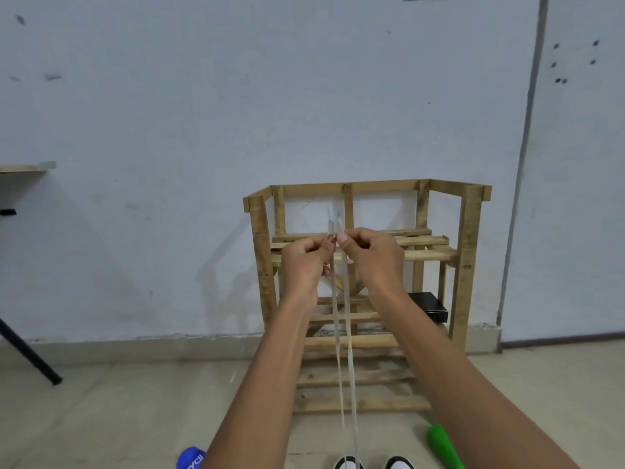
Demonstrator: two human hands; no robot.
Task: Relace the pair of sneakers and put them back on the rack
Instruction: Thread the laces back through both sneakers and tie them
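Two hands are raised side by side in front of the wooden rack (468, 265), thumbs nearly touching. The left hand (304, 262) pinches one white lace strand (335, 319) between thumb and curled fingers; the right hand (372, 257) pinches the second strand (350, 333) the same way. Two clear lace tips stick up just above the fingers. Both strands run taut down to the frame's bottom edge, where two sneaker toes show: one white and black sneaker (346, 463), to which the strands lead, and a second (399, 463) just beside it, both on the tiled floor (135, 418). One black box (429, 306) sits on the rack's lower shelf, right end. One green object (443, 446) and one blue object (190, 459) lie on the floor.
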